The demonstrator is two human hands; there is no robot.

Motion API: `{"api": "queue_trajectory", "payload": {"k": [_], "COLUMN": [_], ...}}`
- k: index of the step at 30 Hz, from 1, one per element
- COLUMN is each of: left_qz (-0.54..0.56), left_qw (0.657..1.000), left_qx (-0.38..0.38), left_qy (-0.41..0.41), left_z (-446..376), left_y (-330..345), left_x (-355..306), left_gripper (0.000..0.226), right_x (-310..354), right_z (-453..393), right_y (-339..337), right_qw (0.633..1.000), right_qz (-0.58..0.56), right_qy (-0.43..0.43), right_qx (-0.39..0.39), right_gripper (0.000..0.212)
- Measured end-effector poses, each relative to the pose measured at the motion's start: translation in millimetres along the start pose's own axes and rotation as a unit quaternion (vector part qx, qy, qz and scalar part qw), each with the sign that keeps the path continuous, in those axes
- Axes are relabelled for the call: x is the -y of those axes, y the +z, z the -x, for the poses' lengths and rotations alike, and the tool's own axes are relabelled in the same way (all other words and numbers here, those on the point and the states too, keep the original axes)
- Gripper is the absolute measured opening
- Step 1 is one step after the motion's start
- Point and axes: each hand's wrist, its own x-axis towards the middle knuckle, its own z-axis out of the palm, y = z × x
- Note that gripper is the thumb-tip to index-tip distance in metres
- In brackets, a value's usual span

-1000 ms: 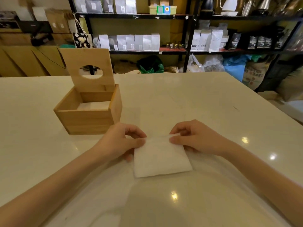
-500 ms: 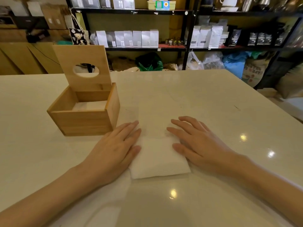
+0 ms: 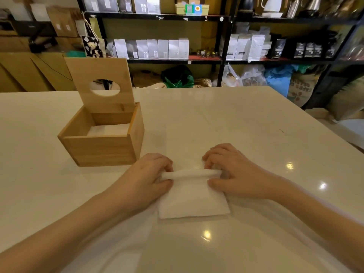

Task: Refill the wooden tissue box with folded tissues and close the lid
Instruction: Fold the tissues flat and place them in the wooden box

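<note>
Half a second earlier both hands had lain flat on the tissue point(image 3: 194, 201); now the left hand point(image 3: 146, 179) and right hand point(image 3: 235, 174) had curled, each grip pinched on one end of the far edge, which was rolled up into a raised fold toward the person. One tissue lay at the lower centre of the frame — one wooden box point(image 3: 102, 140) stood just beside it at centre left, its one lid point(image 3: 102, 83) upright and open, white tissues point(image 3: 109, 130) inside. The pale glossy worktop point(image 3: 246, 119) showed light glints; behind it ran dark shelves point(image 3: 197, 60) of white and black bags.
</note>
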Motion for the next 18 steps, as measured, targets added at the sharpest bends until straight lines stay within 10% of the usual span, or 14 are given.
{"api": "queue_trajectory", "payload": {"k": [18], "left_qz": [0.148], "left_qw": [0.976], "left_qx": [-0.133], "left_qy": [-0.087], "left_z": [42], "left_y": [-90], "left_x": [3], "left_gripper": [0.017], "right_x": [70], "right_z": [-27], "right_y": [-53], "right_qw": [0.965], "right_qz": [-0.248], "right_qy": [-0.038], "right_qx": [-0.077], "right_gripper": [0.003]}}
